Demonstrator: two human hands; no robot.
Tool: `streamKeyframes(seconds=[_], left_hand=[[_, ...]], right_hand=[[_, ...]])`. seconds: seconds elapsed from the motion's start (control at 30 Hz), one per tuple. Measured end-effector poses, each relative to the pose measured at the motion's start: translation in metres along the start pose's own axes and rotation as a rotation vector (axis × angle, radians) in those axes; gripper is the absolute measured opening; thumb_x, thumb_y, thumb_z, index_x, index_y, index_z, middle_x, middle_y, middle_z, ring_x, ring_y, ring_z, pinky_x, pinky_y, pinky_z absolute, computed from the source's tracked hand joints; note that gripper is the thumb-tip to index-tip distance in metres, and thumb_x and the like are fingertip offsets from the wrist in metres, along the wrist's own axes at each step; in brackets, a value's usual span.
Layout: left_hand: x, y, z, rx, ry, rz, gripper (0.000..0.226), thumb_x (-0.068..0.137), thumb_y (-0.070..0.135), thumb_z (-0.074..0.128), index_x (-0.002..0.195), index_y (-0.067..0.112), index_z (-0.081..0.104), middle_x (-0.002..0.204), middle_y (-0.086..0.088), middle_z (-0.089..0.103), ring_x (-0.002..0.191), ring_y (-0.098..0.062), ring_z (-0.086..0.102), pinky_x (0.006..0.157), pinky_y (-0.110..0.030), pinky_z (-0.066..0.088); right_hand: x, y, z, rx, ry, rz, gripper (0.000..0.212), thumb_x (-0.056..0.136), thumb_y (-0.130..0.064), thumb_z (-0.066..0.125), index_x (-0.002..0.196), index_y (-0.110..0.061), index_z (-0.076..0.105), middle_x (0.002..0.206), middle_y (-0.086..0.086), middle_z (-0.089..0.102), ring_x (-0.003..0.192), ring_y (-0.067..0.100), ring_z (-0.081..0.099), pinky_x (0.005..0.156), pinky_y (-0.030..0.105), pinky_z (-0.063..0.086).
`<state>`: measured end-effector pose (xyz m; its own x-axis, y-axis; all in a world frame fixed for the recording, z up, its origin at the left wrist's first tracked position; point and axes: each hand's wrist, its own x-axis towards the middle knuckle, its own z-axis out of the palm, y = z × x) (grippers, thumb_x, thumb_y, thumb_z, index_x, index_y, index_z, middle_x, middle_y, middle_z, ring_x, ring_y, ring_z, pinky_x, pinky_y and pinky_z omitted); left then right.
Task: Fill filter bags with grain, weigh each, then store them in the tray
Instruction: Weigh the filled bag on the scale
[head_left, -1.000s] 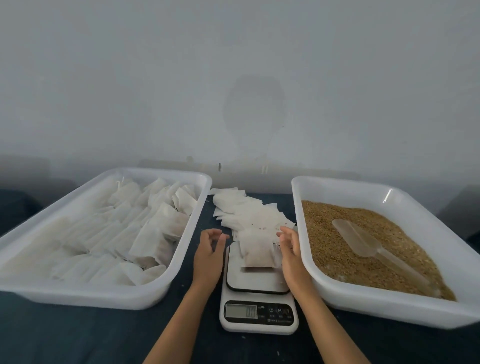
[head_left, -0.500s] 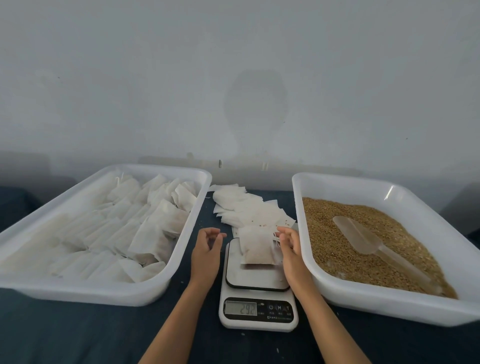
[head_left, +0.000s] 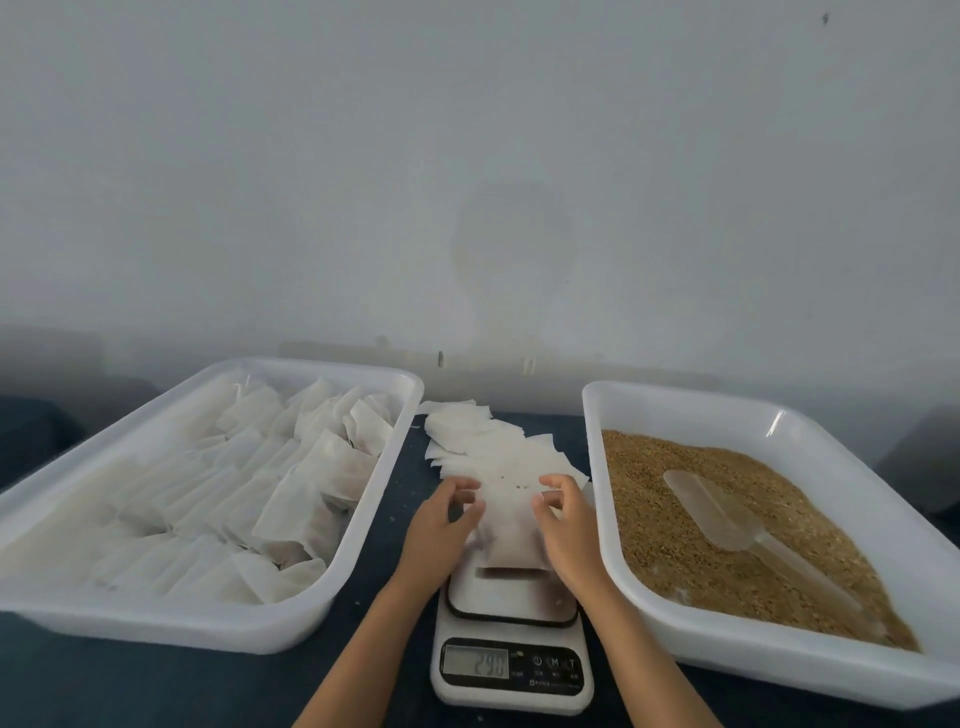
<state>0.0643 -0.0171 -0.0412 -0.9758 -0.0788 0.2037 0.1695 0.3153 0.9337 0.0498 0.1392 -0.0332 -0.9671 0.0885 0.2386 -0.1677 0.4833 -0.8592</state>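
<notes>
So the filled filter bag (head_left: 511, 535) sits on the platform of the little kitchen scale (head_left: 511, 644), low in the middle of the frame, standing with its long axis running up the picture, top edge toward the wall. The display reads something like 29, last digit too blurry for me to call.

Both hands flank it. The left hand (head_left: 441, 530) has its fingers (head_left: 460, 488) curled at the bag's upper left edge, and the right hand (head_left: 566, 525) has its fingers (head_left: 550, 501) bent at the upper right edge. They look like they're touching or lightly pinching the top corners, but I can't tell whether either one really has a grip.

What matters for the next move, I'd guess: the storage tray (head_left: 363, 561) with all the filled bags (head_left: 234, 499) lies to the left of the scale, just beside it, so the left hand is the nearer one to carry the bag across. It only has to clear that near rim.

Middle of the frame behind the scale there's a loose stack of empty filter bags (head_left: 483, 441), and on the right a second tray (head_left: 727, 654) of grain (head_left: 654, 519) with a clear plastic scoop (head_left: 727, 525) lying on it. Everything's on a dark blue surface (head_left: 104, 686) against a plain pale wall (head_left: 467, 156).
</notes>
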Motion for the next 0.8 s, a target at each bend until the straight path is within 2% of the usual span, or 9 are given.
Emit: streamKeyframes(seconds=[0.1,0.17,0.23,0.3,0.4,0.47,0.57,0.7,0.8], left_hand=[[0.008,0.012,0.003,0.136,-0.023,0.042,0.020,0.091,0.022,0.059,0.110,0.025,0.058,0.091,0.017,0.055,0.088,0.001,0.052,0.072,-0.008,0.039],[0.012,0.020,0.003,0.241,-0.036,0.061,0.017,0.090,0.026,0.060,0.106,0.028,0.059,0.087,0.018,0.052,0.083,0.000,0.050,0.071,-0.013,0.040],[0.012,0.026,0.002,0.276,-0.036,0.089,0.008,0.088,0.027,0.062,0.093,0.032,0.057,0.086,0.016,0.053,0.081,-0.002,0.051,0.070,-0.015,0.041],[0.009,0.031,-0.002,0.295,0.004,0.145,0.016,0.086,0.025,0.065,0.079,0.033,0.053,0.088,0.014,0.053,0.081,-0.002,0.051,0.069,-0.012,0.039],[0.004,0.043,-0.009,0.347,0.119,0.306,0.024,0.081,0.019,0.070,0.073,0.031,0.051,0.094,0.015,0.049,0.083,-0.005,0.050,0.067,-0.010,0.036],[0.002,0.058,-0.013,0.382,0.192,0.440,0.023,0.079,0.017,0.073,0.074,0.027,0.053,0.099,0.014,0.048,0.089,-0.006,0.049,0.069,-0.010,0.034],[0.007,0.089,-0.016,0.402,0.158,0.570,0.010,0.080,0.023,0.072,0.080,0.021,0.062,0.102,0.016,0.047,0.100,-0.007,0.046,0.076,-0.014,0.037],[0.024,0.127,-0.007,0.392,0.038,0.632,0.018,0.083,0.031,0.068,0.087,0.015,0.062,0.093,0.013,0.048,0.091,-0.007,0.045,0.075,-0.014,0.035],[0.035,0.147,0.016,0.372,0.004,0.656,0.017,0.084,0.032,0.067,0.088,0.016,0.060,0.090,0.015,0.047,0.085,-0.006,0.043,0.069,-0.012,0.033]], right_hand=[[0.003,-0.005,0.004,-0.208,-0.001,-0.035,0.035,0.094,-0.020,0.053,0.127,-0.022,0.045,0.116,0.002,0.060,0.104,0.016,0.058,0.092,0.029,0.047],[0.002,-0.010,0.007,-0.269,0.015,-0.089,0.037,0.093,-0.017,0.054,0.128,-0.024,0.045,0.118,0.000,0.060,0.106,0.014,0.058,0.092,0.027,0.047],[-0.001,-0.017,0.011,-0.258,0.022,-0.143,0.036,0.092,-0.011,0.054,0.125,-0.023,0.046,0.121,-0.002,0.059,0.110,0.012,0.055,0.094,0.024,0.044],[-0.006,-0.024,0.014,-0.211,0.033,-0.191,0.035,0.092,-0.004,0.050,0.122,-0.022,0.047,0.122,-0.004,0.056,0.113,0.011,0.052,0.094,0.021,0.042],[-0.015,-0.038,0.014,-0.149,0.075,-0.286,0.040,0.090,0.001,0.046,0.121,-0.024,0.043,0.117,-0.009,0.051,0.106,0.003,0.049,0.087,0.008,0.037],[-0.021,-0.052,0.011,-0.087,0.107,-0.350,0.041,0.090,-0.001,0.049,0.124,-0.023,0.041,0.116,-0.010,0.049,0.104,0.001,0.049,0.089,0.007,0.038],[-0.021,-0.076,-0.003,0.031,0.165,-0.360,0.036,0.091,-0.006,0.053,0.123,-0.018,0.043,0.112,-0.007,0.052,0.102,0.005,0.053,0.089,0.018,0.047],[-0.010,-0.095,-0.043,0.009,0.241,-0.359,0.039,0.089,0.008,0.042,0.122,-0.014,0.044,0.112,-0.008,0.047,0.097,-0.002,0.048,0.077,0.003,0.037],[0.000,-0.097,-0.081,0.010,0.290,-0.357,0.030,0.094,0.002,0.039,0.117,-0.016,0.045,0.108,-0.007,0.049,0.093,-0.002,0.048,0.072,0.005,0.038]])
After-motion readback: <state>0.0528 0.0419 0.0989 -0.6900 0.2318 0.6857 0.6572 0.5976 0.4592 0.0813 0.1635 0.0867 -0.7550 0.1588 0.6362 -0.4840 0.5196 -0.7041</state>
